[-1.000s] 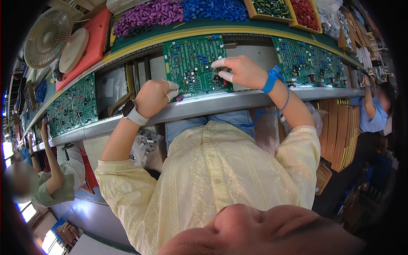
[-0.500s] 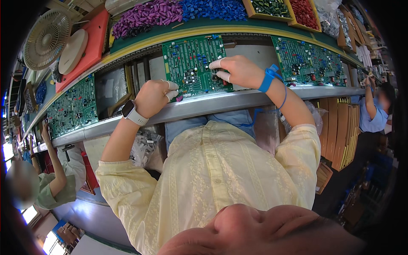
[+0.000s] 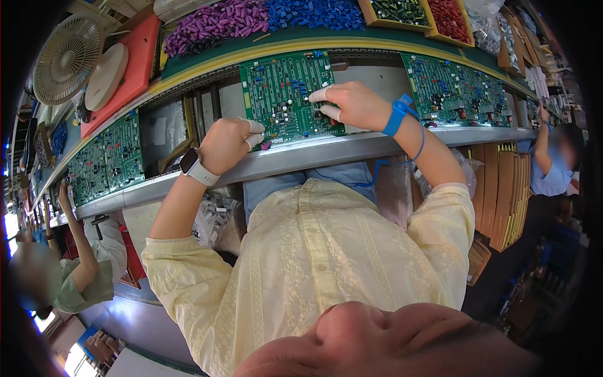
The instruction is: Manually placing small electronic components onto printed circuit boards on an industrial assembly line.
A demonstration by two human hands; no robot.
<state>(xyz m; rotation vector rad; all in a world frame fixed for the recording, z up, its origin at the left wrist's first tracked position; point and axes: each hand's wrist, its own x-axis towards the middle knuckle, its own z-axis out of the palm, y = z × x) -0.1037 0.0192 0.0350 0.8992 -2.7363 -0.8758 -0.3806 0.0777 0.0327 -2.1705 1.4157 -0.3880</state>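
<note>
A green circuit board [image 3: 286, 81] with many small parts lies on the metal rails before me. My left hand [image 3: 233, 141], white covers on its fingertips, is closed at the board's near left corner. Next to those fingertips is a small purple part [image 3: 266, 146]; whether they grip it or the board's edge I cannot make out. My right hand [image 3: 348, 103] reaches over the board's right side. Its covered thumb and finger come together around a dark spot among the components, and what lies between them is too small to name. A blue wrist strap [image 3: 397, 116] with a cord circles my right wrist.
More circuit boards lie along the rail [image 3: 207, 174], one at right [image 3: 455, 91], one at left [image 3: 110, 154]. Beyond are piles of purple parts [image 3: 217, 25] and blue parts [image 3: 314, 14], and boxes of green and red ones. Co-workers stand at both sides.
My hands and the board before me stay in place. The co-worker at the right has lifted an arm a little; the one at the left has shifted slightly.
</note>
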